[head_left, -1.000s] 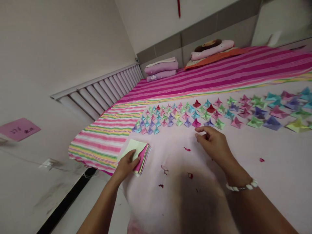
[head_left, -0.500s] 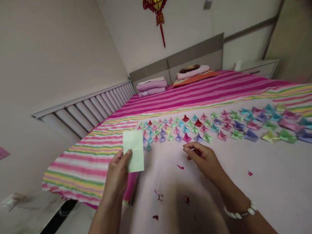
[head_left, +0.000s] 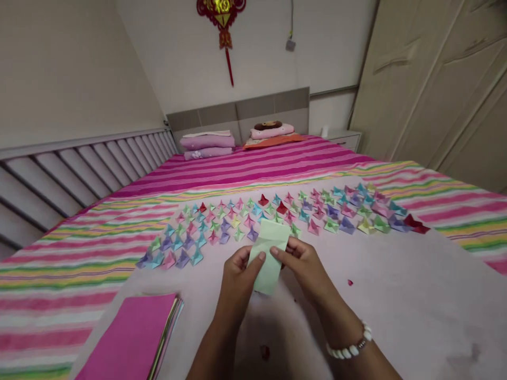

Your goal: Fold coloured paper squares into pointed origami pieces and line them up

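A pale green sheet of paper [head_left: 271, 237], creased across, is held up between both hands above the white surface. My left hand [head_left: 241, 274] pinches its left edge, thumb on the front and fingers behind. My right hand [head_left: 303, 264], with a beaded bracelet [head_left: 350, 345] at the wrist, grips the right side the same way. Just beyond the sheet stand rows of small folded paper boats [head_left: 238, 234] in many colours; the sheet hides some of them.
A stack of coloured paper [head_left: 130, 338], magenta on top, lies at front left. Small red scraps [head_left: 350, 282] dot the white board [head_left: 396, 301]. A striped bedspread [head_left: 59, 285] surrounds it, with a bed rail [head_left: 91, 169] at left and folded bedding [head_left: 208, 143] at the headboard.
My right hand, empty before, has come to the green paper and now holds its right side. The paper has tilted. My view has swung right and levelled, bringing the paper stack into sight.
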Tool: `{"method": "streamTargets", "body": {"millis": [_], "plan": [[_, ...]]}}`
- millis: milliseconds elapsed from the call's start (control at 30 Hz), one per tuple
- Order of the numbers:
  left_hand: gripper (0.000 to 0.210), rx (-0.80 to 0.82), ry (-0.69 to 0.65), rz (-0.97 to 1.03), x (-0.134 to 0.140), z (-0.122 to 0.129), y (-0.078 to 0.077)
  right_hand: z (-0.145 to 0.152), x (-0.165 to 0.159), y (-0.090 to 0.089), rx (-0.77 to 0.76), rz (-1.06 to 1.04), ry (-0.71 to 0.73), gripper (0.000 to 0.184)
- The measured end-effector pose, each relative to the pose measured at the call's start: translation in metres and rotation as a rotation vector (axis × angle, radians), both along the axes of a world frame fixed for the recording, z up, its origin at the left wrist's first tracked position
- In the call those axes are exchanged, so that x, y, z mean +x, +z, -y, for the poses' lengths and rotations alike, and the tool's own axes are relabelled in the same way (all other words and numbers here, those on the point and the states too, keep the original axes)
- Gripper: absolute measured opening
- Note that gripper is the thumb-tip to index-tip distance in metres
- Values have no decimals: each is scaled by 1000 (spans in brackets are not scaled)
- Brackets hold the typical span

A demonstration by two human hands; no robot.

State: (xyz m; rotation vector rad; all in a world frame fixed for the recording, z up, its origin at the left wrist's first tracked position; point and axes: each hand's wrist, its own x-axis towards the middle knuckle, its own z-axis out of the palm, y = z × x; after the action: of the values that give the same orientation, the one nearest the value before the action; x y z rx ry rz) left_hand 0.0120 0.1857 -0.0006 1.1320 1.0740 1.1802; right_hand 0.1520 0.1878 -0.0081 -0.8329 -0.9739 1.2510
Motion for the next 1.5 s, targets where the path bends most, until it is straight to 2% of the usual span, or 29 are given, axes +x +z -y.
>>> {"method": "streamTargets", "body": {"millis": [67, 133, 167, 300, 400, 567, 700, 800, 867, 933, 1000, 1100, 1200, 1333, 1500], "plan": [[37, 133, 131, -125, 2, -4, -4, -2, 2, -3, -17, -8, -31, 28], [46, 190, 203, -150, 1, -9, -8, -3, 4, -5, -35, -16, -39, 29], [50, 169, 179, -114, 0, -11, -10, -3, 5, -5, -46, -18, -33, 30], [48, -69, -95, 88, -5, -14, -17, -2, 3, -6, -91, 0, 21, 29], [37, -137, -140, 110, -11, -14, -18, -2, -2, -8, -129, 22, 31, 29], [36, -180, -198, 109, -18, -15, -17, -3, -3, -11, -139, 17, -61, 27], [40, -157, -173, 193, -19, -18, -19, -5, 1, -11, -146, -12, -138, 24], [51, -126, -176, 365, -17, -19, -22, -5, 1, -10, -172, -131, -202, 24], [53, -113, -180, 482, -14, -19, -24, -4, -2, -9, -193, -209, -195, 27], [45, -109, -199, 536, -11, -20, -27, -3, -6, -10, -202, -246, -157, 29], [35, -115, -197, 525, -8, -21, -29, -2, -11, -11, -195, -234, -105, 27], [32, -140, -79, 472, -7, -22, -29, -1, -14, -14, -189, -170, -52, 25], [35, -176, -8, 442, -10, -23, -27, -1, -12, -17, -192, -124, -111, 23], [37, -178, -16, 450, -11, -22, -26, -1, -10, -17, -203, -103, -155, 22], [33, -130, -44, 460, -7, -20, -29, 0, -12, -19, -152, -11, -29, 19]]}}
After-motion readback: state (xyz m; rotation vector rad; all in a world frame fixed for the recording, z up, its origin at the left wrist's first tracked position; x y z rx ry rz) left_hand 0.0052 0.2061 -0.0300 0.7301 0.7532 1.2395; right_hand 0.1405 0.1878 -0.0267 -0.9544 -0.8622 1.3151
